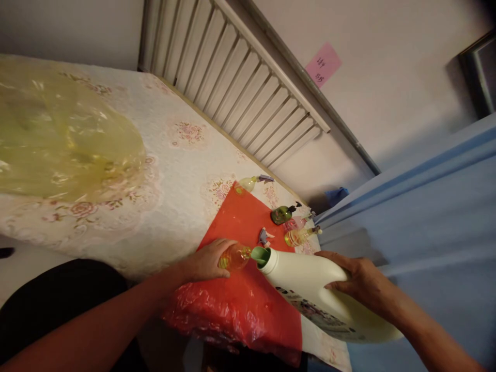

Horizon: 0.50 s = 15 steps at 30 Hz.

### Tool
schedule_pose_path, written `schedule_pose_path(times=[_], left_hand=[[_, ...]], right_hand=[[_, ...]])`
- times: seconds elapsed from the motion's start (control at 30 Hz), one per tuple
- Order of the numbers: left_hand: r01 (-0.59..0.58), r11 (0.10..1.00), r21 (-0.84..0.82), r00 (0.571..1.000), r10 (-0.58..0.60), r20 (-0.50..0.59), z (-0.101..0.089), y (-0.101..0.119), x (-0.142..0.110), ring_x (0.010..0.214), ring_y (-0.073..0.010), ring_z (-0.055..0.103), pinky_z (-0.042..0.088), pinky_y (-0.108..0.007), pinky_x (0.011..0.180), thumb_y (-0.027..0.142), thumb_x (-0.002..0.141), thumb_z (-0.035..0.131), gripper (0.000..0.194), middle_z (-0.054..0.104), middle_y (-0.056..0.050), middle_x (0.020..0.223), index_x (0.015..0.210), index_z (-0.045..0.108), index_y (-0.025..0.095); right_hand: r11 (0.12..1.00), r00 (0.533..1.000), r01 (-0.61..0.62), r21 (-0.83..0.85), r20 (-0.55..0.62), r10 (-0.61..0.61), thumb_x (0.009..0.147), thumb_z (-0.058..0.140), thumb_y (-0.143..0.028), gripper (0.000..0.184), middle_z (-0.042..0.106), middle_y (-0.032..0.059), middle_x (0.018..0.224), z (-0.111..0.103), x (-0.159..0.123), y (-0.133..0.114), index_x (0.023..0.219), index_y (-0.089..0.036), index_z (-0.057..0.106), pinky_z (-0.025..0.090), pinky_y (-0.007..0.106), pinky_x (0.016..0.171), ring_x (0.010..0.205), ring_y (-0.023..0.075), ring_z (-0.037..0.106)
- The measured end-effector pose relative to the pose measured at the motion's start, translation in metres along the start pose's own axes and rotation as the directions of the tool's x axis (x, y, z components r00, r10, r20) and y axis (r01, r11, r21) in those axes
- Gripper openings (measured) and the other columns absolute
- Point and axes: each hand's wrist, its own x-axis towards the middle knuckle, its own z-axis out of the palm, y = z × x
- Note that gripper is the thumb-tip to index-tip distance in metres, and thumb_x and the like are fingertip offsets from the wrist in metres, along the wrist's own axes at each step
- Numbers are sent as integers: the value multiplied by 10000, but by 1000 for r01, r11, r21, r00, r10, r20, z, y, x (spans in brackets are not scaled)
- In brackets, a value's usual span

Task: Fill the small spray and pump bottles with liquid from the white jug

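Observation:
My left hand is wrapped around a small clear bottle over a red plastic sheet. The bottle has no cap or pump on its neck. My right hand grips a large cream detergent jug, tipped so that its green spout meets the small bottle's mouth. Whether liquid is flowing I cannot tell. A grey and white spray head lies loose on the red sheet beyond the bottle.
On the flowered tablecloth stand a pale spray bottle, a dark green bottle, a pink bottle and a yellow bottle. A yellow plastic bag covers the left. Behind are a radiator and a blue curtain.

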Motion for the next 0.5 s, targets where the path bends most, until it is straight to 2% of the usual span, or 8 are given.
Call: schedule_pose_path(times=[0.27, 0.5], left_hand=[[-3, 1000, -2, 1000, 3, 0, 2, -1, 1, 1314, -290, 443, 348, -437, 1121, 233, 636, 744, 834, 485, -73, 1411, 1393, 396, 275], [0, 1000, 2, 1000, 0, 0, 3, -3, 1, 1321, -291, 437, 344, -433, 1125, 240, 638, 749, 842, 482, -82, 1413, 1399, 391, 264]], right_hand=[[999, 998, -53, 9, 35, 52, 733, 608, -275, 556, 763, -22, 975, -2, 0, -1, 1288, -293, 582, 527, 283, 775, 849, 227, 705], [999, 999, -37, -9, 22, 38, 730, 613, -268, 551, 763, -26, 961, -2, 0, -2, 1279, -303, 590, 526, 284, 778, 852, 229, 702]])
